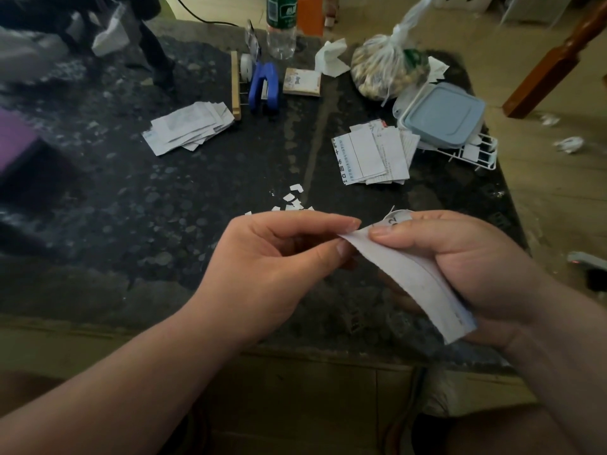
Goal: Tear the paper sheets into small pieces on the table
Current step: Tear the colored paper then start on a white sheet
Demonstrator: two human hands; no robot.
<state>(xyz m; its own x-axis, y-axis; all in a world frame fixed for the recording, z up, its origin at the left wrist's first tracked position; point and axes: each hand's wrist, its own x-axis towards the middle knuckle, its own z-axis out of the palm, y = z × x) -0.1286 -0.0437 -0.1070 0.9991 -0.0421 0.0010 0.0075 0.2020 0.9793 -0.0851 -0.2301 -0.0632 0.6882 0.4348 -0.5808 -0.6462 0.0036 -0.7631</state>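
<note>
A folded white paper strip is held above the near edge of the dark stone table. My right hand grips the strip, thumb pressed on its upper end. My left hand pinches the strip's top corner between thumb and forefinger. Small torn white scraps lie on the table just beyond my hands. One stack of paper sheets lies at the middle left, another stack at the middle right.
At the back stand a blue stapler, a wooden block, a small notepad, a plastic bottle, a tied plastic bag, a crumpled tissue. A blue-lidded container sits on a white wire rack.
</note>
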